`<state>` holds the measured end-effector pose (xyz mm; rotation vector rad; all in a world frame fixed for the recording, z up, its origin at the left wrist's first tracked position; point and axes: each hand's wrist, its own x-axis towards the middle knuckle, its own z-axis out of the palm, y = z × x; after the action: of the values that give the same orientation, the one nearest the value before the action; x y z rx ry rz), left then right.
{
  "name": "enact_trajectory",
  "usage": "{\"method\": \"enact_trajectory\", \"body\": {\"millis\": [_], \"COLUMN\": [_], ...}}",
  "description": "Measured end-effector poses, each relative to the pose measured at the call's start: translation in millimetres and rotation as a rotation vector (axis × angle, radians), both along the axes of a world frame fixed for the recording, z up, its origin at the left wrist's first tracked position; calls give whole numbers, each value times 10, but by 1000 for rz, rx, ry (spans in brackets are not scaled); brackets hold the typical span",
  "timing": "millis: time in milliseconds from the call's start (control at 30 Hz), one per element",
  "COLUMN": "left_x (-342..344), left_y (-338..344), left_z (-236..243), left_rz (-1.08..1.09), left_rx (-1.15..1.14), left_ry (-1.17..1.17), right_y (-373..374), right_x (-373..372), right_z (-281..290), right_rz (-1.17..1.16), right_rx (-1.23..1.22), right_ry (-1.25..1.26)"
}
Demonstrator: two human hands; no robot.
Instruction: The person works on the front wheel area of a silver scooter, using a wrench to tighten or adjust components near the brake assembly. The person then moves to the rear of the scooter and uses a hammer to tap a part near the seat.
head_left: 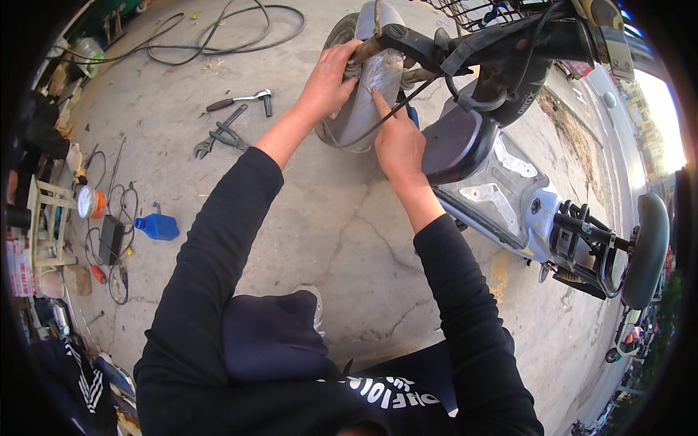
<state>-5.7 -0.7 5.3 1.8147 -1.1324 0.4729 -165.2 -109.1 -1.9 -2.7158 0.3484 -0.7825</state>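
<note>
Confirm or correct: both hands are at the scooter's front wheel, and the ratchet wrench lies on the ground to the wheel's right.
Wrong side: the head view shows the ratchet wrench lying on the ground to the left of the front wheel. The left hand and right hand are both there.
</note>
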Motion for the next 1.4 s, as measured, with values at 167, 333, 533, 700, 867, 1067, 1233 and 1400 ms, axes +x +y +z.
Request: {"method": "enact_trajectory", "body": {"millis": [167, 333, 533, 700, 867, 1067, 1233, 1400], "left_x": [16, 17, 13, 13, 6, 2, 19, 13], "left_y": [-1, -16, 8, -27, 12, -3, 21, -16], "left_z": [-17, -17, -25, -7, -10, 2, 12, 14], "left_rz": [10, 18, 22, 14, 19, 9, 25, 9], "left_rx": [0, -5, -4, -13, 1, -2, 20, -15], "left_ry": [-17, -12, -14, -22, 1, -2, 2, -19], "right_y": [-60, -205, -44, -159, -128, -78, -18, -77], "right_x": [40, 34, 3, 76, 0, 113, 171, 324], "right_z": [-51, -50, -41, -41, -27, 158, 207, 215], "right_rz": [-131, -50, 21, -97, 6, -46, -79, 12], "right_rx": [222, 230, 203, 173, 25, -19, 86, 264], "right_ry": [-102, -124, -66, -141, -66, -134, -52, -280]}}
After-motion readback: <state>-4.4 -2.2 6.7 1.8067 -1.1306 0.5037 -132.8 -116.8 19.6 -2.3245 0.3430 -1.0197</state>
